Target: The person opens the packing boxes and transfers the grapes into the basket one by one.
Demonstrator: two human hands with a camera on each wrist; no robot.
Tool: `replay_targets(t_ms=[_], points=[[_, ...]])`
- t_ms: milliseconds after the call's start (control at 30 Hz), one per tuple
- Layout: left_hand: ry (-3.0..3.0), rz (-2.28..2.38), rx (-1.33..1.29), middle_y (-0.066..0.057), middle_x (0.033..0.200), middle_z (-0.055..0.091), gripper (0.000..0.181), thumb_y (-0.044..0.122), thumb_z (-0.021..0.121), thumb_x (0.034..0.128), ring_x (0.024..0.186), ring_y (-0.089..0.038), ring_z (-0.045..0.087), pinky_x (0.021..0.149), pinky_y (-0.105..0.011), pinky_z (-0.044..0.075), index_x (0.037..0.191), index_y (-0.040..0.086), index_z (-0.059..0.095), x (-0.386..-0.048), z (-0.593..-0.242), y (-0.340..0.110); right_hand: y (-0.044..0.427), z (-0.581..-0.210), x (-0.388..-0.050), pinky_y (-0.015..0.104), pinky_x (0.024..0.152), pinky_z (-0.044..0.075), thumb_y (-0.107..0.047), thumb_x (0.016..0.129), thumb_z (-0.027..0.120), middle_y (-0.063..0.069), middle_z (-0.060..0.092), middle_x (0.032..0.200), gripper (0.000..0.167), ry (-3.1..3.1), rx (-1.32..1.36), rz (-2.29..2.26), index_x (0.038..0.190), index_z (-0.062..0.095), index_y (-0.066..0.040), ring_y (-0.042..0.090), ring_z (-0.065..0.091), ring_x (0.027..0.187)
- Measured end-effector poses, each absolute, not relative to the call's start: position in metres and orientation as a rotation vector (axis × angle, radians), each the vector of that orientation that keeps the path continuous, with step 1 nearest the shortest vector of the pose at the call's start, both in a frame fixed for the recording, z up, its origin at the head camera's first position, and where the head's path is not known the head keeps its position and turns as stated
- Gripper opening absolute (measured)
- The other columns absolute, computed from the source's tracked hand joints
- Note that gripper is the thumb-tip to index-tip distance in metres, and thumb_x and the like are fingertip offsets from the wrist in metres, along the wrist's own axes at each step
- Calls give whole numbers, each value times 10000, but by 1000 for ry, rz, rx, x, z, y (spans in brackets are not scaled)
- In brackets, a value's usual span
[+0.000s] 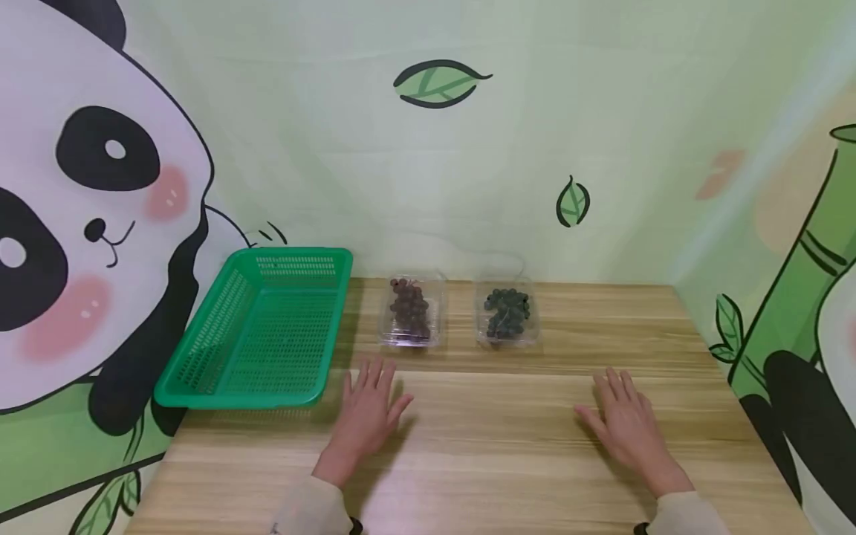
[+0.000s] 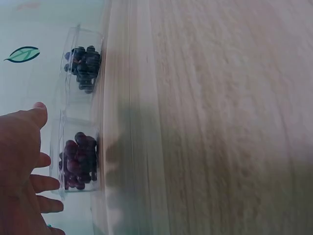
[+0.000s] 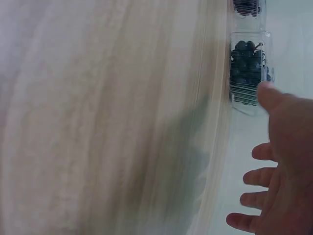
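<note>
Backdrop (image 1: pixel 321 148): pale green, with panda print (image 1: pixel 134 245) at left; rises close behind the far edge, so little space remains for anything pushed farther away.

Surface (image 1: pixel 495 431): light wood grain, carrying all items below.

Basket (image 1: pixel 281 327): green perforated plastic, far left. Rim appears to reach past the left edge; a leftward shove could tip it. Its raised right wall stands in the way of anything slid left.

Left hand (image 1: pixel 366 412): near side, between basket and left box, touching neither. Grip: fingers extended, nothing held. Being so near the basket, a careless leftward sweep could catch its rim.

Right hand (image 1: pixel 625 423): near right, apart from the right box. Grip: fingers straight, likewise holding nothing.

Left box (image 1: pixel 435 319) and right box (image 1: pixel 481 318): clear plastic, side by side with a gap, at the far middle. Thin walls may buckle under a hard pinch. Whether lids are fastened cannot be told; a loose one could spill the contents on tilting.

Red grapes (image 1: pixel 410 306), in the left box; black grapes (image 1: pixel 508 312), in the right. Rough handling could strip berries and set them rolling.
</note>
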State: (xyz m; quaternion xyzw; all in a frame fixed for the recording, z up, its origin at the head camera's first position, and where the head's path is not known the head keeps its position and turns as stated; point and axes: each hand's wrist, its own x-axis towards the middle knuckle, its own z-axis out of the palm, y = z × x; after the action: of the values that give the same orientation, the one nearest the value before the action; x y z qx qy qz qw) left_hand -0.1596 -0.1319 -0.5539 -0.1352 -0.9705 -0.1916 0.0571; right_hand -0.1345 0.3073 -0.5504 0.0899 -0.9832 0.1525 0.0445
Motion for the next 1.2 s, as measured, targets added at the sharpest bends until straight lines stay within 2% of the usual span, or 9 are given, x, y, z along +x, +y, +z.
replay_targets(t_ms=[200,367,667,900,1100,1200], points=[[-2834,-627,-438,-263,1485,506,582,403,616,1037,1405,-470,426,1126,-718,265,1445,-2,531,-159,-550,-120,306,-546,-141,761,1068,279,-469,1057,554,383,374,1514,696,-2981,244,489,1460,459,91,578,294,1411],[-2746,-724,-453,-225,1391,592,505,339,632,1043,1310,-404,529,1097,-630,355,1400,-14,574,-165,-547,-112,302,-546,-147,751,1076,280,-463,1076,512,382,404,1491,675,-2964,212,557,1440,472,103,573,332,1389],[-2775,-932,-367,-214,1367,602,505,369,600,1057,1281,-397,555,1086,-571,413,1378,-20,595,-177,-543,-98,293,-544,-157,697,1081,329,-458,1091,483,390,495,1410,678,-2924,154,705,1427,480,130,556,437,1322],[-2792,-1090,-267,-193,1318,608,461,347,607,1056,1149,-361,623,978,-540,504,1373,12,602,-185,-539,-78,283,-541,-166,680,1076,355,-470,1103,439,386,494,1414,686,-2949,116,823,1433,474,130,551,450,1321],[-2765,-1202,-244,-135,1282,632,439,337,610,1055,1101,-283,645,891,-486,550,1381,43,608,-191,-532,-58,275,-539,-174,650,999,441,-476,1103,434,346,517,1412,680,-2944,105,928,1455,471,105,476,602,1165],[-2739,-1323,-213,-120,1283,648,441,326,623,1049,1097,-262,649,884,-459,559,1375,30,606,-195,-530,-48,272,-540,-179,632,965,472,-469,1105,432,334,553,1367,669,-2921,96,979,1432,491,112,456,621,1129]])
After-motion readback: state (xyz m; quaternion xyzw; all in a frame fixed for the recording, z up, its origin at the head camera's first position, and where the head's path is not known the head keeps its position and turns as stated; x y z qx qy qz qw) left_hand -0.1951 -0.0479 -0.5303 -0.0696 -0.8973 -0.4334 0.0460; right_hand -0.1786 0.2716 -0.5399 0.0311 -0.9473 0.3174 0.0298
